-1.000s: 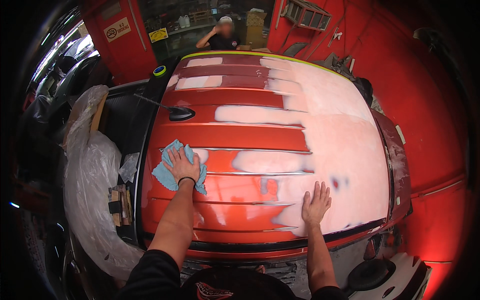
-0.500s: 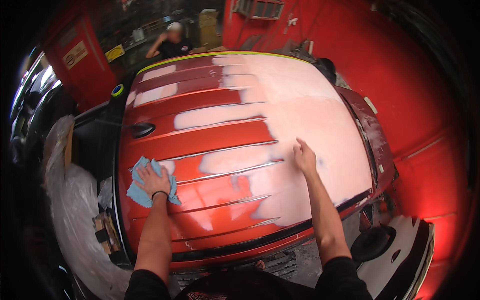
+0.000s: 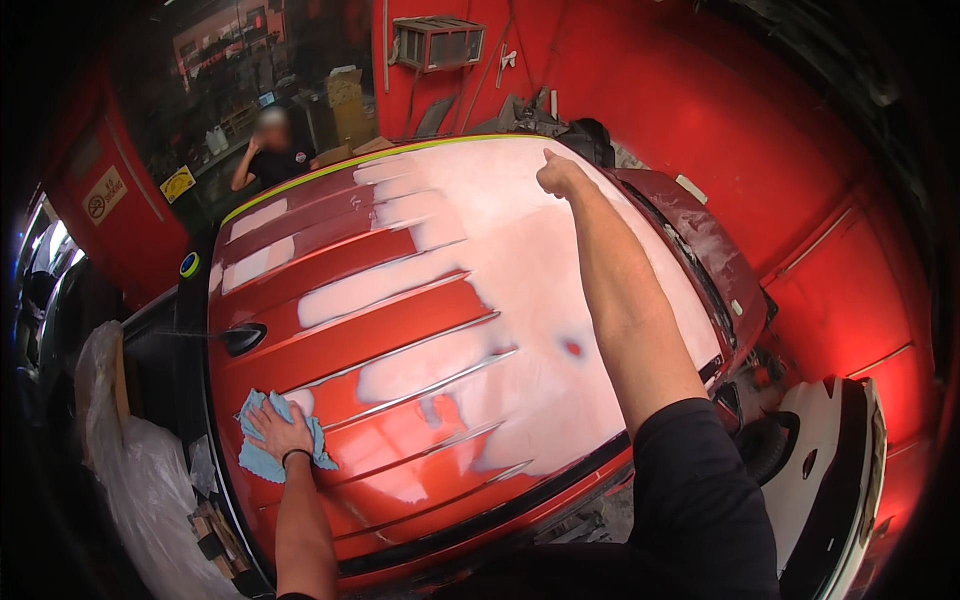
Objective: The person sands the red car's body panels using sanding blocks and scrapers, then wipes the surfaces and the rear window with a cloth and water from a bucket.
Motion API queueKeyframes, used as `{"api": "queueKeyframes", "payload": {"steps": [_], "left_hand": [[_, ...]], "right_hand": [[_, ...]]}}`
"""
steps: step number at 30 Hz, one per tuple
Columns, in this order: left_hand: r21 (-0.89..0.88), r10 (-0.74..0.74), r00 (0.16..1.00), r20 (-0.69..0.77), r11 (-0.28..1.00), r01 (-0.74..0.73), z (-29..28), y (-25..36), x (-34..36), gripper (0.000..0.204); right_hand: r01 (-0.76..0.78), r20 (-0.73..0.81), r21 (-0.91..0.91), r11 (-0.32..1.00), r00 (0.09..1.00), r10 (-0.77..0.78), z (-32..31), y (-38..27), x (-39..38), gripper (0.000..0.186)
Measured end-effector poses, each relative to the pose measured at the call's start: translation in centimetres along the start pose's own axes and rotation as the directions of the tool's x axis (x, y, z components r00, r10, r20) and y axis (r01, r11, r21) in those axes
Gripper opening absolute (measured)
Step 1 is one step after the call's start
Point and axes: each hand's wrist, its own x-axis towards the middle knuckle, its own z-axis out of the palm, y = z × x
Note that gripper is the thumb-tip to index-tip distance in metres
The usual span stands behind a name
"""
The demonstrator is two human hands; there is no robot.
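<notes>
Beneath me spreads a car roof [image 3: 400,318], its ridged part glossy orange-red and its right part covered in pale pinkish primer [image 3: 510,240]. My left hand [image 3: 280,428] lies flat with fingers spread on a crumpled light-blue cloth [image 3: 258,460], pressing it against the roof's left near part. My right hand [image 3: 562,176] reaches far across the primer near the roof's far edge. Its index finger points out while the others curl in, and nothing shows in it. A dark-rimmed reddish spot [image 3: 573,347] breaks the primer left of my right forearm.
A black fin antenna [image 3: 243,339] rises at the roof's left. Yellow-green tape [image 3: 330,170] lines the far edge; a tape roll [image 3: 189,264] sits at the far left corner. Another person [image 3: 275,155] is beyond the car. Plastic sheeting [image 3: 150,480] hangs left; a white car panel [image 3: 825,470] stands right.
My right hand has stretched away from me, from mid-roof to near the far edge. My left hand stays on the cloth in about the same spot. The view has shifted.
</notes>
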Motion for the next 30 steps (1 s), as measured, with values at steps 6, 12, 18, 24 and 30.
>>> {"api": "queueKeyframes", "payload": {"steps": [6, 12, 18, 24, 30], "left_hand": [[0.0, -0.002, 1.0, -0.011, 1.0, 0.002, 0.1, 0.0, -0.1, 0.075], [0.003, -0.009, 1.0, -0.013, 1.0, 0.009, -0.4, -0.3, -0.1, 0.076], [0.004, -0.01, 1.0, -0.009, 1.0, 0.01, -0.4, -0.3, -0.1, 0.076], [-0.008, -0.005, 1.0, 0.01, 1.0, 0.006, -0.5, 0.3, -0.4, 0.077], [-0.022, -0.005, 0.999, -0.032, 1.0, 0.005, 0.4, -0.7, 0.0, 0.079]], "right_hand": [[-0.025, -0.023, -0.037, 0.999, 0.999, 0.024, -0.4, 3.7, 3.1, 0.095], [-0.074, 0.013, -0.099, 0.992, 0.997, 0.075, -1.0, 3.2, 2.6, 0.084], [-0.068, 0.046, -0.085, 0.994, 0.996, 0.072, 0.4, 1.1, 2.9, 0.079], [0.083, -0.027, -0.126, 0.989, 0.996, -0.087, 3.7, 0.2, 6.2, 0.092], [0.172, -0.011, -0.1, 0.98, 0.985, -0.174, 5.7, -2.5, 7.5, 0.088]]}}
